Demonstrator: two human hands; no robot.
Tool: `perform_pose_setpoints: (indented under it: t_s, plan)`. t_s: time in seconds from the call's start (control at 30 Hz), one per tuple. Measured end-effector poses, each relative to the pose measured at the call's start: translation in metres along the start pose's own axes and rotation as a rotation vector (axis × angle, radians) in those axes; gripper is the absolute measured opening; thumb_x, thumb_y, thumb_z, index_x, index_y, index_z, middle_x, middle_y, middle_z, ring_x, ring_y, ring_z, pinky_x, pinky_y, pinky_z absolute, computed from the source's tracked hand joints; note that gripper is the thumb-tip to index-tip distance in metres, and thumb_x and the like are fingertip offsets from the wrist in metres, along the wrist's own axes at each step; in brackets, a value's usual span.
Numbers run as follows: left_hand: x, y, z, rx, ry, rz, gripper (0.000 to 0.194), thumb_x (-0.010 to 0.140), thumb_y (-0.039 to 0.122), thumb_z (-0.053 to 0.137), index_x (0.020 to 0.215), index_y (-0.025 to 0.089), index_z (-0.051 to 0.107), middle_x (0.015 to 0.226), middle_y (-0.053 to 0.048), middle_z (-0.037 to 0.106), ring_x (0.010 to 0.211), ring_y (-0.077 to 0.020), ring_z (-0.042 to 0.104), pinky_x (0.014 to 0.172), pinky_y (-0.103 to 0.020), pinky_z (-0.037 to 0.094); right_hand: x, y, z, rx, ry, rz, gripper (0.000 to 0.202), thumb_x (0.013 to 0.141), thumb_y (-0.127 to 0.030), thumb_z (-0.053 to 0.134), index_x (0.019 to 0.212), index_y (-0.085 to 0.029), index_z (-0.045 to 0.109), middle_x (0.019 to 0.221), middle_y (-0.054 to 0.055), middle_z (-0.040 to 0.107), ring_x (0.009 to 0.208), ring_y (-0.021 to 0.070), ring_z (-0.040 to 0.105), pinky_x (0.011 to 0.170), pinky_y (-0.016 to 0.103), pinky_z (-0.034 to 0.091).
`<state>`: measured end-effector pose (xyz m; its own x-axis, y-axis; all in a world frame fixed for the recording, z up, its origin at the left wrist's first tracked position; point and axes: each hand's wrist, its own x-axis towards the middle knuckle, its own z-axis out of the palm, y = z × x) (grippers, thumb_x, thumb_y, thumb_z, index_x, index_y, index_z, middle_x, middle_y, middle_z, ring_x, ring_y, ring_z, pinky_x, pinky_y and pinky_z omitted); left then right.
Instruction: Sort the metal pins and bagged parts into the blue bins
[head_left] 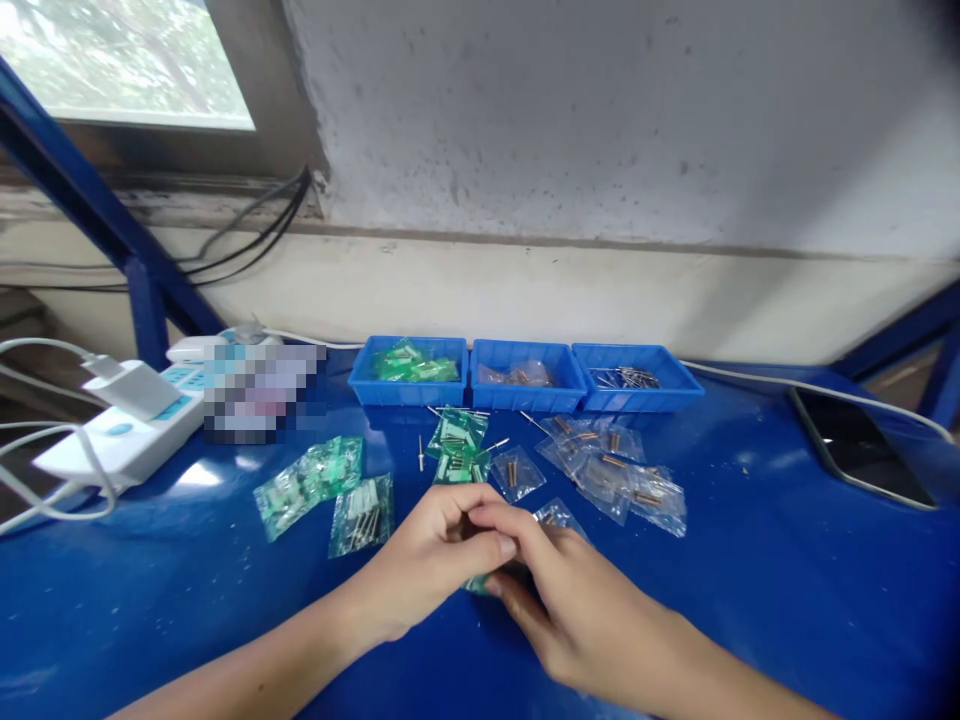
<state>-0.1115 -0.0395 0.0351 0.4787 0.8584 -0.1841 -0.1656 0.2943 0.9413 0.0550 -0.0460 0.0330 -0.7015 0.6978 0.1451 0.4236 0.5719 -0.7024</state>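
My left hand (427,550) and my right hand (555,580) meet over the front middle of the blue table, both with fingers curled. Between and beneath them the edge of a small green plastic bag (477,584) shows; its contents are hidden by my fingers. Just beyond my knuckles lie more green bags (456,432) with rivets inside. A clear bag (517,474) of copper-coloured pins is on the table past my right hand, and another clear bag (559,515) is partly covered by it. Left of my hands lies a green bag of rivets (363,515).
Three blue bins stand at the back: one with green bags (356,385), one with clear bags (529,402), one with loose rivets (637,402). Clear bags (649,497) and loose rivets (421,455) lie about. A power strip (112,450) is left, a phone (862,450) right.
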Motion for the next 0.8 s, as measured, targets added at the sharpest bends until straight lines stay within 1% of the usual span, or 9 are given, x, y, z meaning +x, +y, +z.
perform_pose_setpoints:
  t_s: [0.1,0.2,0.27,0.33,0.4,0.5,0.67,0.73,0.8]
  plan:
    - [-0.001,0.004,-0.001,0.166,-0.002,0.018,0.005,0.073,0.012,0.054,0.070,0.015,0.056,0.062,0.003,0.051,0.057,-0.0087,0.048,0.052,-0.019,0.040,-0.001,-0.002,-0.003,-0.010,-0.027,-0.001,0.051,0.086,-0.011,0.043,0.135,-0.022,0.032,0.092,0.006,0.065,0.074,0.0175,0.061,0.061,0.030,0.049]
    - [-0.001,0.007,-0.003,0.497,0.032,0.159,0.015,0.069,0.004,0.049,0.070,0.016,0.057,0.067,0.002,0.053,0.062,-0.0105,0.050,0.057,-0.022,0.041,-0.003,-0.002,-0.006,-0.075,-0.046,-0.019,0.048,0.088,-0.012,0.041,0.134,-0.025,0.034,0.088,0.004,0.065,0.067,0.0164,0.058,0.057,0.029,0.045]
    - [-0.001,0.008,-0.005,0.708,0.076,0.279,0.019,0.067,0.001,0.047,0.070,0.016,0.058,0.070,0.002,0.055,0.065,-0.0114,0.051,0.060,-0.023,0.040,-0.005,0.001,-0.006,-0.137,-0.023,-0.046,0.045,0.089,-0.015,0.041,0.134,-0.024,0.036,0.085,0.003,0.065,0.065,0.0167,0.057,0.056,0.030,0.044]
    - [0.000,0.009,-0.007,0.775,0.122,0.310,0.018,0.072,0.004,0.048,0.075,0.018,0.059,0.072,0.002,0.057,0.067,-0.0125,0.052,0.061,-0.024,0.039,-0.007,0.006,-0.006,-0.202,0.050,-0.077,0.045,0.091,-0.017,0.040,0.135,-0.022,0.034,0.085,0.005,0.066,0.067,0.0178,0.058,0.058,0.032,0.045]
    - [0.001,0.009,-0.010,0.719,0.158,0.241,0.014,0.082,0.012,0.046,0.078,0.018,0.059,0.072,0.001,0.057,0.068,-0.0131,0.052,0.062,-0.025,0.039,-0.007,0.012,-0.006,-0.277,0.170,-0.100,0.042,0.091,-0.016,0.040,0.133,-0.017,0.037,0.081,0.006,0.067,0.066,0.0185,0.059,0.058,0.033,0.046]
    - [0.003,0.007,-0.015,0.513,0.204,0.092,0.021,0.089,0.026,0.044,0.075,0.018,0.057,0.070,0.001,0.052,0.064,-0.0116,0.047,0.060,-0.024,0.038,-0.007,0.018,-0.010,-0.379,0.351,-0.158,0.026,0.089,-0.011,0.044,0.113,-0.015,0.054,0.080,0.006,0.068,0.067,0.0177,0.060,0.059,0.032,0.048]
    - [0.004,-0.002,-0.016,-0.009,0.154,-0.148,0.024,0.083,0.037,0.058,0.097,0.017,0.060,0.075,-0.001,0.054,0.061,-0.0109,0.048,0.053,-0.023,0.039,-0.007,0.020,-0.014,-0.427,0.428,-0.407,0.029,0.081,-0.002,0.050,0.103,-0.018,0.059,0.112,0.009,0.064,0.106,0.0224,0.055,0.086,0.041,0.050]
    - [0.004,-0.004,-0.014,-0.064,0.100,-0.135,0.025,0.080,0.032,0.064,0.100,0.017,0.060,0.083,-0.004,0.057,0.066,-0.0116,0.052,0.055,-0.023,0.040,-0.007,0.020,-0.012,-0.446,0.445,-0.413,0.031,0.078,0.000,0.051,0.102,-0.018,0.061,0.120,0.012,0.056,0.116,0.0251,0.048,0.091,0.044,0.046]
    - [0.004,-0.003,-0.013,0.072,0.106,-0.015,0.017,0.081,0.028,0.062,0.093,0.017,0.059,0.084,-0.002,0.056,0.070,-0.0117,0.052,0.059,-0.023,0.041,-0.007,0.020,-0.010,-0.428,0.496,-0.328,0.032,0.077,-0.001,0.052,0.102,-0.019,0.062,0.123,0.013,0.047,0.118,0.0270,0.043,0.093,0.047,0.043]
